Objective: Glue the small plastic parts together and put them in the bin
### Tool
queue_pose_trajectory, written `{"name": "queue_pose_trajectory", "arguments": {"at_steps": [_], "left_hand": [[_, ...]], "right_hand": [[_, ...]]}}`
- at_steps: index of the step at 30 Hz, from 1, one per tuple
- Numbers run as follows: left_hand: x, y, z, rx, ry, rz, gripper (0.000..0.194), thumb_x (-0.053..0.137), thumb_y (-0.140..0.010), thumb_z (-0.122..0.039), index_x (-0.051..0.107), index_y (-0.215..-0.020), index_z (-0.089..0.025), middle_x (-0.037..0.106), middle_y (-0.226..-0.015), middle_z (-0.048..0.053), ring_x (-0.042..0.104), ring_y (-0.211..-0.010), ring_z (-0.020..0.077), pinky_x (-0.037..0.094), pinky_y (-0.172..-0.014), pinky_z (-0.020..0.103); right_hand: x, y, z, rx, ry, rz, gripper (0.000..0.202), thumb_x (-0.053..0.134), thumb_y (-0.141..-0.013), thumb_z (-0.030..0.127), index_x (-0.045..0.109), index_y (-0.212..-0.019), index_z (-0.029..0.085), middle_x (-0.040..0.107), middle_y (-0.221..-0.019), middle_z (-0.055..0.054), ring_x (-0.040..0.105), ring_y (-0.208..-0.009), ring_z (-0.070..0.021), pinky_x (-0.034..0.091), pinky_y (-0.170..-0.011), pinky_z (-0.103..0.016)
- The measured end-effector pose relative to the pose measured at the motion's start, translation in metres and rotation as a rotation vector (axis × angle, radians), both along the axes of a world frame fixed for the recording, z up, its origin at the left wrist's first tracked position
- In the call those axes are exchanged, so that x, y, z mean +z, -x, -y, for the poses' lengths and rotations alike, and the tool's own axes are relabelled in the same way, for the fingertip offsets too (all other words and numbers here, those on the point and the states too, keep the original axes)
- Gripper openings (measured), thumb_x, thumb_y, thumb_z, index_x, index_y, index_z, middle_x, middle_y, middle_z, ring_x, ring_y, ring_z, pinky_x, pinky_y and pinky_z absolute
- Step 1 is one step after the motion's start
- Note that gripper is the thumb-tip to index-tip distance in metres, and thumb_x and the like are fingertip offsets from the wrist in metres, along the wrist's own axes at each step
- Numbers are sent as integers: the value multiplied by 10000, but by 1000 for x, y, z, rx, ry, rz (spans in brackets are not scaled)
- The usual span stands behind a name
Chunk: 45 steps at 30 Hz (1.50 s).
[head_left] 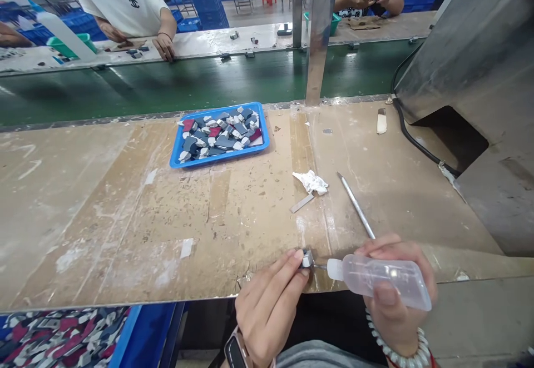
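Observation:
Near the table's front edge, my left hand [271, 304] pinches a small grey and dark blue plastic piece [307, 258] against the cardboard top. My right hand [398, 284] is wrapped round a clear squeeze bottle [377, 279] with a white cap, tipped on its side. A thin nozzle runs from the cap to the piece's right side; whether it touches cannot be made out. Beyond the bottle lies a silver craft knife [356, 204]. A crumpled white tissue [311, 182] and a small flat grey strip [302, 203] rest ahead of my hands.
A blue tray [221, 158] of similar pieces sits at the back. Below left, a blue bin [124, 337] holds many more. A metal housing [479, 79] with a black cable [406, 126] stands right. Past a metal post [317, 40] and green belt [187, 90], two people work.

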<state>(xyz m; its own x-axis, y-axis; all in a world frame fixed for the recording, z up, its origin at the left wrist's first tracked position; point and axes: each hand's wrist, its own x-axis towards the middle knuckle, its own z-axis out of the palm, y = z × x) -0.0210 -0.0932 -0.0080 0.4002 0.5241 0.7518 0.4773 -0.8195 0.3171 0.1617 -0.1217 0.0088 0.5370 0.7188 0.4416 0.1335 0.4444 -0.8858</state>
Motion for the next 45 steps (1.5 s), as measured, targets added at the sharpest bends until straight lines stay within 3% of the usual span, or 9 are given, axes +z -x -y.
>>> {"name": "queue_pose_trajectory", "arguments": {"at_steps": [16, 24, 29, 32, 35, 38, 42, 45], "left_hand": [[-4, -4, -1, 38, 21, 60, 286, 690, -857, -12, 718, -1099, -161, 765, -1136, 92, 744, -1047, 243, 643, -887, 331], [-1, -7, 0, 30, 42, 137, 303, 752, -780, 58, 715, -1013, -133, 779, -1076, 75, 746, -1012, 207, 626, -874, 308], [13, -1, 2, -67, 61, 8, 168, 635, -915, -6, 710, -964, -147, 796, -992, 28, 728, -1032, 169, 481, -1036, 347], [27, 1, 0, -63, 143, -19, 183, 642, -902, -3, 723, -947, -162, 791, -978, 15, 718, -1015, 164, 430, -1066, 368], [36, 3, -9, -20, 160, -34, 201, 678, -883, -31, 729, -1028, -159, 774, -1043, 45, 697, -1051, 181, 466, -1033, 371], [41, 3, -20, -63, 154, -113, 203, 694, -899, -114, 720, -1093, -166, 764, -1098, 56, 691, -1079, 199, 512, -996, 367], [46, 0, -27, -112, 100, -201, 122, 674, -916, -137, 722, -1027, -154, 779, -1038, 49, 730, -974, 194, 591, -885, 347], [45, -3, -24, -86, -24, -274, 92, 669, -904, -88, 718, -979, -108, 786, -1001, 74, 749, -926, 205, 612, -856, 355]], "right_hand": [[-1, 2, -1, -31, -9, -30, 200, 762, -844, 420, 652, -862, 253, 556, -705, -32, 548, -717, -230, 464, -591, -360], [9, -2, -9, -109, 20, -411, 187, 700, -830, 456, 685, -818, 271, 523, -784, -57, 508, -690, -228, 420, -540, -347], [7, -8, -13, -43, 47, -494, 163, 676, -854, 418, 690, -833, 258, 531, -836, -49, 538, -716, -204, 464, -557, -318], [6, -8, -14, -39, 41, -473, 180, 681, -854, 423, 684, -843, 244, 551, -848, -33, 556, -710, -183, 478, -548, -291], [7, -6, -14, -25, 40, -487, 205, 708, -828, 439, 682, -851, 238, 594, -838, -27, 577, -708, -179, 492, -546, -274], [10, -4, -13, -4, 89, -501, 214, 713, -833, 440, 674, -865, 232, 688, -904, -68, 609, -705, -192, 488, -524, -273], [11, -1, -11, 34, 117, -490, 222, 692, -873, 434, 637, -934, 227, 753, -923, -96, 558, -513, -148, 446, -434, -258], [13, 0, -14, 33, 90, -489, 256, 765, -841, 374, 605, -970, 222, 755, -923, -80, 599, -569, -152, 485, -474, -248]]}}
